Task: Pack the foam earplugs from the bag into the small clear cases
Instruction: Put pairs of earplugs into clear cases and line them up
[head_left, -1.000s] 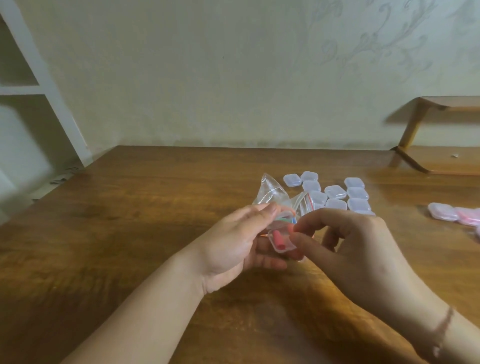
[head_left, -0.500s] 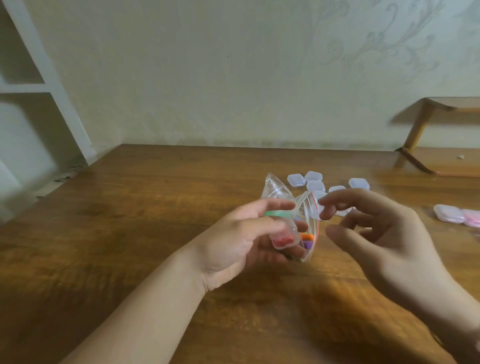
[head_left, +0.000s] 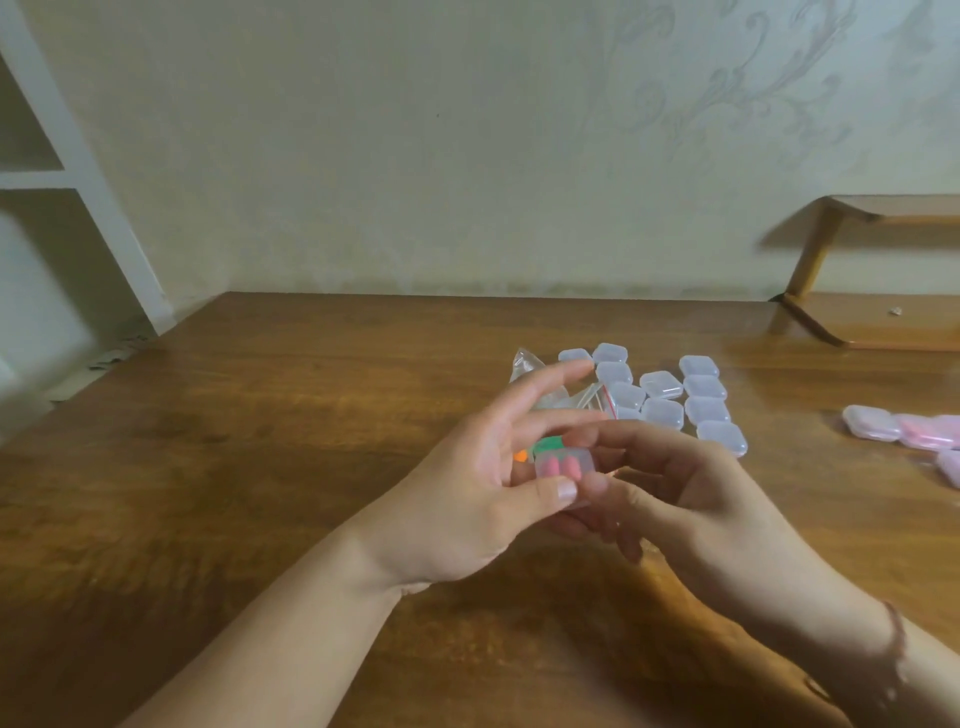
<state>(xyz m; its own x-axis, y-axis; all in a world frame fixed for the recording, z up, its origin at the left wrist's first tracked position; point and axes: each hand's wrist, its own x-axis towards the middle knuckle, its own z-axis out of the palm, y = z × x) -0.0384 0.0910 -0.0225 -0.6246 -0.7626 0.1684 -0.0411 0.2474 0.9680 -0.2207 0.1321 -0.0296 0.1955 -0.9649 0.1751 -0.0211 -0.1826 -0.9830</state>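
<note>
A small clear case with pink foam earplugs inside sits between my two hands above the wooden table. My left hand holds it with the thumb on its front edge, index finger stretched out. My right hand pinches the same case from the right, thumb and fingers curled round it. Behind the left fingers is the clear zip bag, with a green earplug and an orange earplug showing. Whether the left hand also grips the bag is hidden.
Several empty clear cases lie in a cluster behind my hands. Cases with pink contents lie at the right edge. A wooden rack stands at the back right, a white shelf unit at the left.
My right hand, which had drawn away to the right, has come back onto the case. The case now shows pink earplugs inside, and my left index finger has straightened.
</note>
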